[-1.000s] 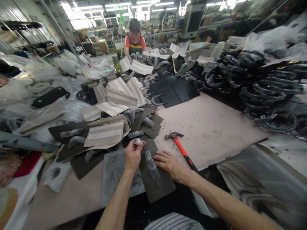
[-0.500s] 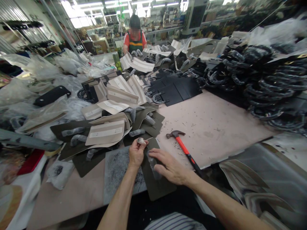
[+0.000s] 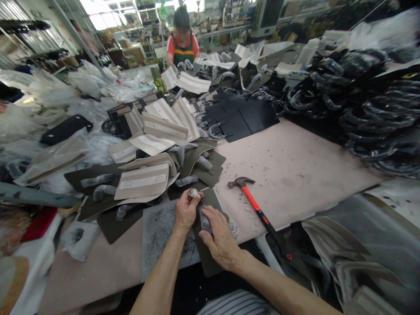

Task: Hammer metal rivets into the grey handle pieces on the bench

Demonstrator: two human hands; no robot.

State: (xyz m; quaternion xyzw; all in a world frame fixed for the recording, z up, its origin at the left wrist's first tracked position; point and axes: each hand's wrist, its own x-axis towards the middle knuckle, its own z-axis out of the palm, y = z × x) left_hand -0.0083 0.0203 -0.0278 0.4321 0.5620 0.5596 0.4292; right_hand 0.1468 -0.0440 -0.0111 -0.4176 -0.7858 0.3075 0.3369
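Note:
My left hand point(image 3: 187, 211) is closed around a short off-white cylinder point(image 3: 193, 192), its round end pointing up; what kind of tool it is, I cannot make out. Its lower end is hidden near the top of a dark olive panel point(image 3: 206, 258). A plastic-wrapped handle point(image 3: 205, 223) lies along that panel. My right hand point(image 3: 220, 239) grips this handle, thumb on the left side and fingers on the right. Under the panel's left side is a scuffed grey slab point(image 3: 157, 236). A claw hammer point(image 3: 251, 199) with a red and black grip rests just right of my right hand.
Small metal bits point(image 3: 233, 228) are scattered on the pinkish tabletop point(image 3: 295, 175). Olive and beige panels point(image 3: 142, 181) with wrapped handles pile up at left. Black panels point(image 3: 241, 114) lie behind, wrapped black handles point(image 3: 370, 113) at right. A co-worker point(image 3: 182, 43) is across the table.
My right hand has moved left from the panel's right side onto the wrapped handle and closed on it. My left hand keeps the cylinder near the panel's top. The hammer stays on the table.

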